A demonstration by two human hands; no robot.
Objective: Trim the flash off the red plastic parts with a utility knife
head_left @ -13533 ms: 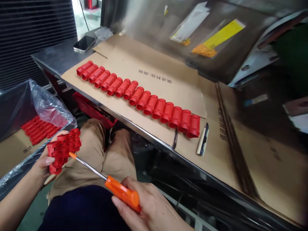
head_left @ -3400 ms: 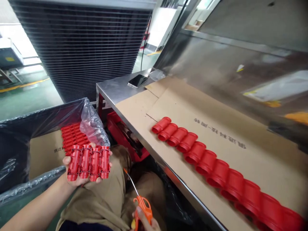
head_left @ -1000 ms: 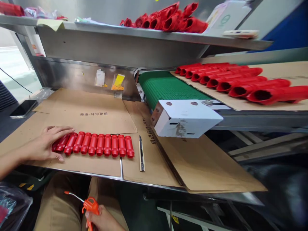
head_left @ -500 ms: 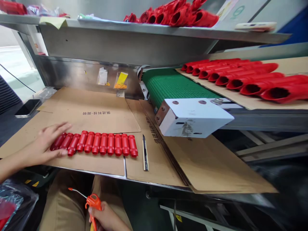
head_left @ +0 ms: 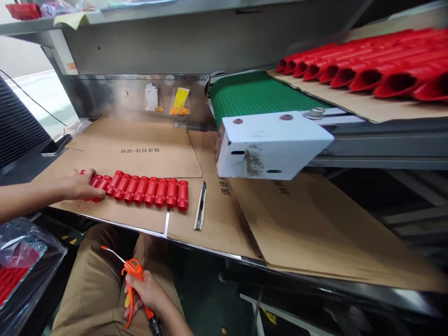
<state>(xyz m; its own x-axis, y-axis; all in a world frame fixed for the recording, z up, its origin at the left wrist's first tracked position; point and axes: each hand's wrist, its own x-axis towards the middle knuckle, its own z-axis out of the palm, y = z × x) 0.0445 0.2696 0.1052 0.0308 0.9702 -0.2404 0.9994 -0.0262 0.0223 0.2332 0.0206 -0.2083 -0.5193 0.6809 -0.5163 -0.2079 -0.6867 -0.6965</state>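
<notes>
A row of red plastic tubes (head_left: 140, 190) lies side by side on the cardboard sheet (head_left: 133, 219). At the row's left end my left hand (head_left: 80, 185) is closed around a red tube (head_left: 83, 172), which its fingers mostly hide. My right hand (head_left: 145, 291), over my lap and below the table edge, grips an orange air blow gun (head_left: 133, 270) with its thin metal nozzle pointing up and left. Right of the row lies a utility knife (head_left: 200, 205), apart from both hands.
A conveyor with a green belt (head_left: 252, 95) and a white metal end cover (head_left: 273, 147) juts over the table. Larger red tubes (head_left: 371, 79) lie on cardboard there. A phone (head_left: 56, 145) lies at the left; a plastic-lined box (head_left: 24, 270) stands below it.
My left hand has gone from spread over the row's left end to closed around a tube there. The view has shifted; my right hand still holds the blow gun.
</notes>
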